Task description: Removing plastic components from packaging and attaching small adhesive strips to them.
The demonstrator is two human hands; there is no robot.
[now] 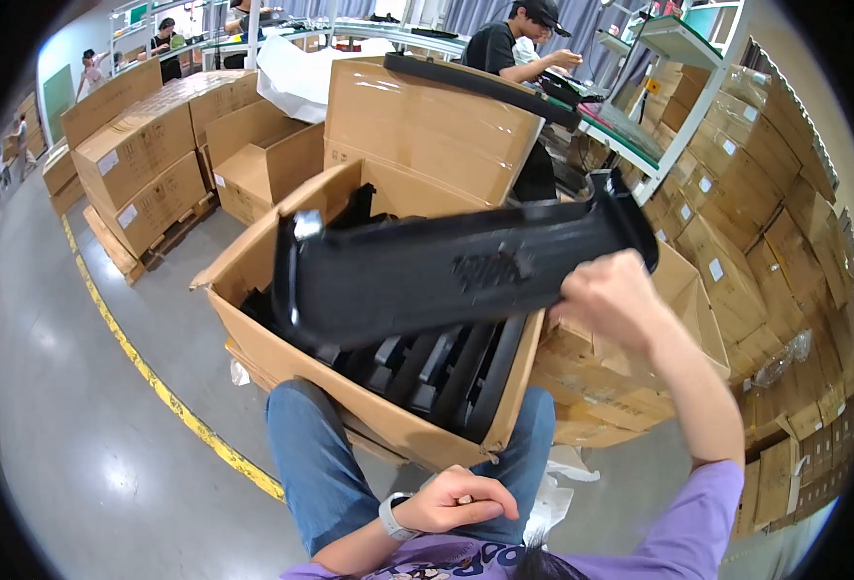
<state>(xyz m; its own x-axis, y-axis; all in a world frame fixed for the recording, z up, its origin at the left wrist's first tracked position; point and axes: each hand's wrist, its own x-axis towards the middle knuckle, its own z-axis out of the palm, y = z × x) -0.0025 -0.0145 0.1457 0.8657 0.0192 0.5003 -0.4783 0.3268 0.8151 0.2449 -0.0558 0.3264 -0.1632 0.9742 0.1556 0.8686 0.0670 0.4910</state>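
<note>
Nearest the camera, short of the open carton (388, 411): purple shirt (606, 566), then left hand (458, 501) with pale-strapped watch (397, 519), fingers curled in, impossible to tell whether around anything. Above the carton's mouth, long black tray-shaped part (388, 280), tilted, clamped near its right end in the right hand (613, 295). Probably light, stiff, slick-faced, prone to swing from one end; better taken by both raised ends. Inside the carton, more black parts (427, 375).

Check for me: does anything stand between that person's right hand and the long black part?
Nothing visible does: the bare right hand grips the long black part directly, near its right end. Exactly where the fingertips meet it is partly hidden.
</note>
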